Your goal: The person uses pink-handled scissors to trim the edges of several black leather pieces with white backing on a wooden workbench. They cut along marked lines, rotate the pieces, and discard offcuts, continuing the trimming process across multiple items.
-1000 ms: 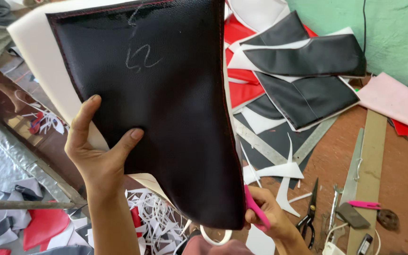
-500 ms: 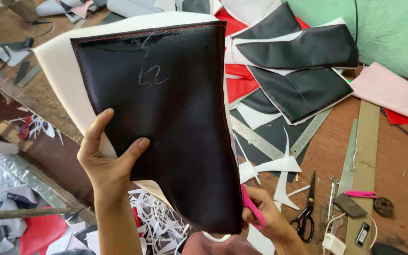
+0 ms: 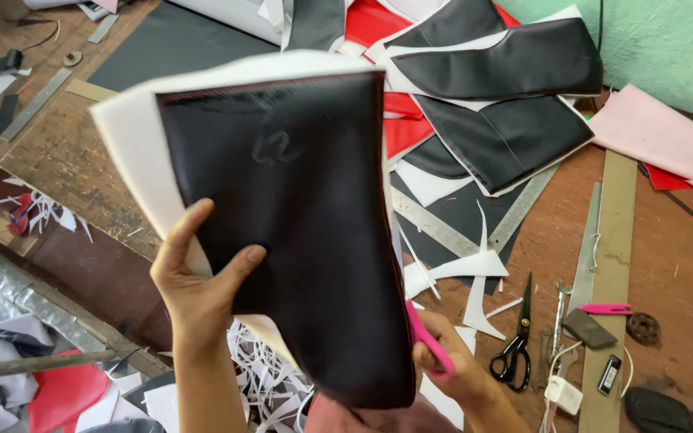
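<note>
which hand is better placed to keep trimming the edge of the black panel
Right. The right hand grips pink-handled scissors at the black panel lower right edge, while the left hand pinches the panel's left side, holding it up.

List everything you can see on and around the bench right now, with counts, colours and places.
Black panel with white foam backing: one, held up at centre.
Pink-handled scissors: one, in the right hand, mostly hidden behind the panel.
Black scissors: one, flat on the bench, right of centre.
Cut black panels with white edging: several, stacked at top right.
Red pieces: a few, under the stack.
Pink sheet: one, far right.
Metal rulers: two crossing at centre right.
White offcuts: many, on the bench and below its edge.
Wooden bench: one, brown.
Left hand: grips the panel's left edge.
Right hand: holds the pink scissors.
</note>
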